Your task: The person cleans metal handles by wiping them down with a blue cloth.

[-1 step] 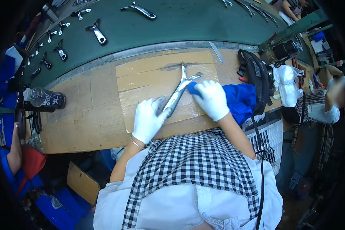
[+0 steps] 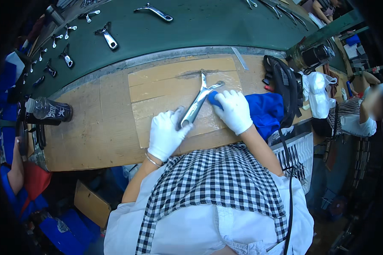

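A polished, Y-shaped metal piece (image 2: 195, 106) lies slantwise on the cardboard sheet (image 2: 157, 93), its two prongs pointing away from me. Its thick lower end, with a dark slot or recess, rests in my left hand (image 2: 165, 134), whose white-gloved fingers and thumb close around it. Beside the fork is my right hand (image 2: 234, 111), also gloved, with its fingers curled over a small blue pad or folded cloth (image 2: 213, 98). The pad sits close to the metal; whether they touch is unclear. Most of the pad is hidden under my fingers.
A blue cloth (image 2: 264, 112) and a black mesh bag (image 2: 283, 87) lie to the right. A bottle (image 2: 49, 109) stands at left. Beyond the cardboard-covered bench, several metal pieces (image 2: 108, 37) rest on a green surface (image 2: 217, 25). Another person (image 2: 361, 106) sits at far right.
My left thumb has shifted from the metal handle's face toward its lower end, uncovering the slot there. My right hand has barely moved.
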{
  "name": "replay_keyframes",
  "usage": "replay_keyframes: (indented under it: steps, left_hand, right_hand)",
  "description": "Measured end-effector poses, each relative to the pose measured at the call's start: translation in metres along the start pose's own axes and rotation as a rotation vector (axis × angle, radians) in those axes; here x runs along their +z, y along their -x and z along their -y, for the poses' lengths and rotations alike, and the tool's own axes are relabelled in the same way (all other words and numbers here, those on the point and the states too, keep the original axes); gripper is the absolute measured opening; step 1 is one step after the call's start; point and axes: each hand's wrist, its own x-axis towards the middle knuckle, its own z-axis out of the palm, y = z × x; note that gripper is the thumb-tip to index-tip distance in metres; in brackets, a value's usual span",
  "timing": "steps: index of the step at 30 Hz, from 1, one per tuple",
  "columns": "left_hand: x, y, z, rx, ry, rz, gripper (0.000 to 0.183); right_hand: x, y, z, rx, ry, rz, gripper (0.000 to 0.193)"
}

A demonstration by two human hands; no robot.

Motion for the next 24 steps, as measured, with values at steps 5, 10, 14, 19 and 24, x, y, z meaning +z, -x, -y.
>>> replay_keyframes:
  steps: [5, 10, 14, 19, 24]
  left_hand:
    - [0.004, 0.003, -0.005, -0.046, -0.183, 0.165, 0.089]
    - [0.018, 0.001, 0.015, 0.017, -0.164, 0.142, 0.092]
    - [0.027, 0.006, 0.028, 0.097, -0.192, 0.038, 0.088]
    - [0.014, 0.001, 0.027, 0.076, -0.205, 0.146, 0.087]
    - [0.005, -0.010, 0.015, 0.005, -0.029, 0.205, 0.087]
  right_hand:
    - [-0.012, -0.022, 0.002, 0.380, -0.368, -0.111, 0.027]
    - [0.024, -0.030, 0.065, 0.088, -0.207, -0.011, 0.024]
    - [0.026, -0.010, 0.108, -0.038, -0.243, 0.032, 0.022]
    - [-0.001, 0.001, 0.071, 0.040, -0.483, 0.243, 0.028]
    - [-0.019, 0.016, 0.022, 0.235, -0.129, -0.070, 0.026]
